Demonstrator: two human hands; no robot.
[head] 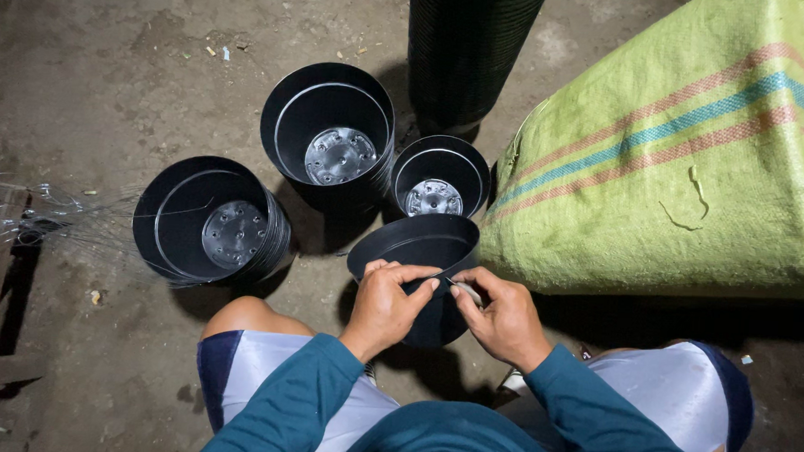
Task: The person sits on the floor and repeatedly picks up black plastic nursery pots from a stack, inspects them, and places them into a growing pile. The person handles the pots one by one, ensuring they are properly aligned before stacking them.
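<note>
Both hands, the left hand (387, 306) and right hand (504, 316), pinch the rim of a light, thin, flexible black plastic pot (416, 254), probably its best hold.

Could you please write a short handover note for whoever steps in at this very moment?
Left hand grips the rim of the tilted black pot. Right hand pinches a thin wire at that rim.
Three stacks of black pots stand on the floor ahead, a tall stack behind them, a green sack to the right and loose wires to the left.
Whether the wire is fitted cannot be told.
</note>
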